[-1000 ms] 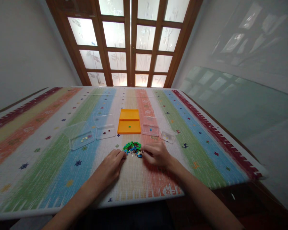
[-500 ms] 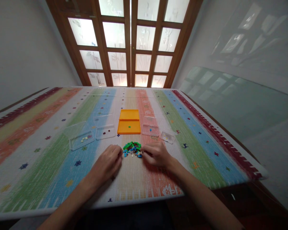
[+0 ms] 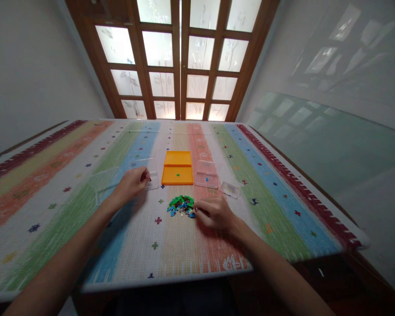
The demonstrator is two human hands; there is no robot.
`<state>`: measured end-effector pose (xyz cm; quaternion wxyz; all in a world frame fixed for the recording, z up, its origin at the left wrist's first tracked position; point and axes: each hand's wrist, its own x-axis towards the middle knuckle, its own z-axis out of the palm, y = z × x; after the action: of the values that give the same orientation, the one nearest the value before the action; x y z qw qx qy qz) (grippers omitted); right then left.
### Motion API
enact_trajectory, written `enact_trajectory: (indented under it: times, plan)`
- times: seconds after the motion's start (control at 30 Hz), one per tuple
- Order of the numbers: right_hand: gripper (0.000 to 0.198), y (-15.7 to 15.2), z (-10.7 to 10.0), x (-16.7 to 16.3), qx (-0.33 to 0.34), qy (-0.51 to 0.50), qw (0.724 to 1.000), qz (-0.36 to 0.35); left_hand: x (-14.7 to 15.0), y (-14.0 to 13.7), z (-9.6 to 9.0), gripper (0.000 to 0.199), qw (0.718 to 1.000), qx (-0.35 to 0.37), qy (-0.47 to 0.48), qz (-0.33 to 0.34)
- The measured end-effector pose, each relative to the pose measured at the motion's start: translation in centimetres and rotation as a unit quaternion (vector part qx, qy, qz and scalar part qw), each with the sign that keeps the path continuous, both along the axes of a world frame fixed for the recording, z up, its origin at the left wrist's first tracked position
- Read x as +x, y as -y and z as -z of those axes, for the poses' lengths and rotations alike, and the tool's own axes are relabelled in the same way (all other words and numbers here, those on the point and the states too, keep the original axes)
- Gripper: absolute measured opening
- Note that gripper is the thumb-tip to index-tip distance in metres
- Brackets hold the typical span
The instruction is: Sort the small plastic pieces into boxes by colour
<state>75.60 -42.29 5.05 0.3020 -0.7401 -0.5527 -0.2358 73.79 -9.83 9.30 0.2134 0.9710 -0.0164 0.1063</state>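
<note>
We see dim, soft daylight coming from the glass panes [image 3: 157,48] at top centre, burnt nearly white, while the wall [image 3: 29,66] at upper left sinks into grey. Reflections [image 3: 319,60] glint at upper right. We notice soft shadows beside the left forearm [image 3: 74,245] and beneath the right hand [image 3: 213,212]. Wide-angle stretch slants the frame's edges; the small bricks [image 3: 181,204] lack crisp detail.

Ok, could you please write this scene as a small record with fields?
Centre: open orange plastic box, one small green piece inside
Pile: loose small pieces, mostly green and blue
Left hand: at the clear plastic box left of the orange one; grip unclear
Right hand: at the pile's right edge; grip unclear
Just right of orange box: transparent plastic box, small blue piece inside
Surface: striped multicoloured cloth
</note>
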Motion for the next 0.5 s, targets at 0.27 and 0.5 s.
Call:
enact_trajectory:
  times: [0.27,0.5]
  plan:
    - [0.025,0.1,0.1,0.1,-0.014,0.003,1.000,0.012,1.1,0.0,1.1,0.009,0.998,0.008,-0.056,-0.011]
    - [0.026,0.0,0.0,0.0,-0.002,0.013,1.000,0.011,1.5,-0.4,1.4,0.007,0.997,-0.010,-0.071,-0.008]
